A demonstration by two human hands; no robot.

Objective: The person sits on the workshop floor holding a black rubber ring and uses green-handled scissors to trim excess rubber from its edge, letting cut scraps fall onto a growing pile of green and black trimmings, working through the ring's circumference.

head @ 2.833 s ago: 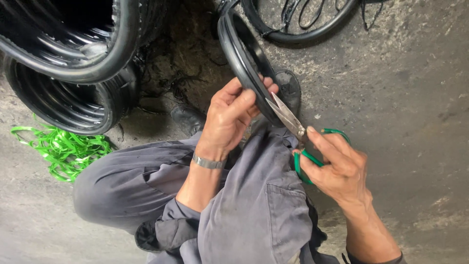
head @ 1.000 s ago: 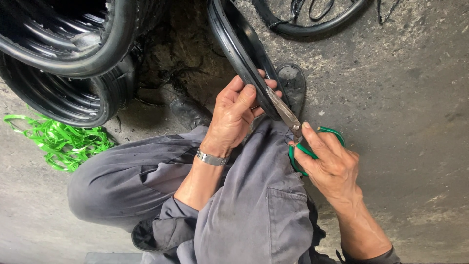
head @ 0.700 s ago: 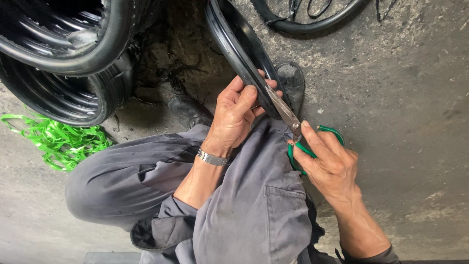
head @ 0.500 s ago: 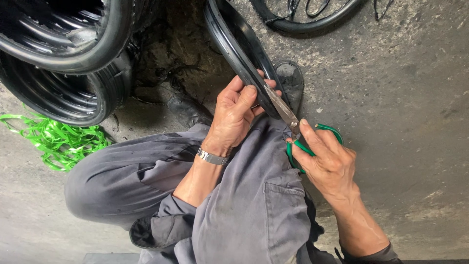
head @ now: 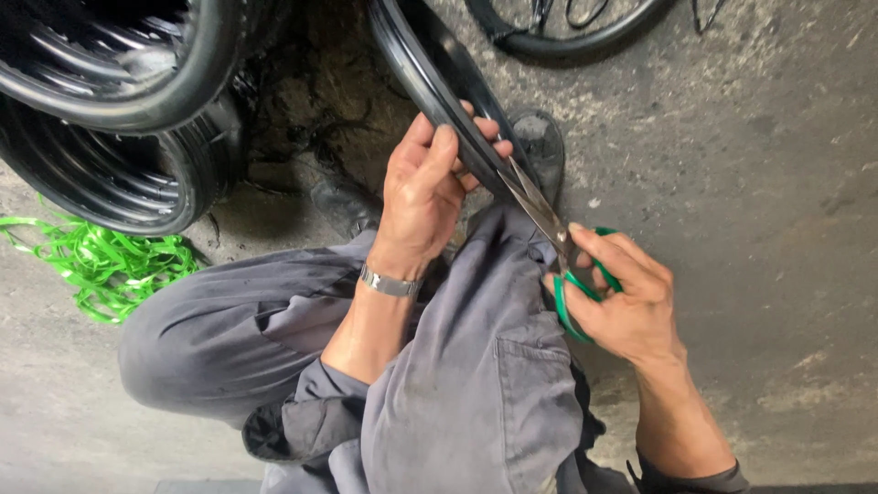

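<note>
Firmly, the left hand [head: 425, 197] grips a curved black rubber tyre [head: 439, 82]; the right hand [head: 622, 297] clasps green-handled steel scissors [head: 549, 224] against it.

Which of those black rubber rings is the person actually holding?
The thin black ring running up the middle: the left hand grips it and the scissors meet it. The others lie untouched.
</note>
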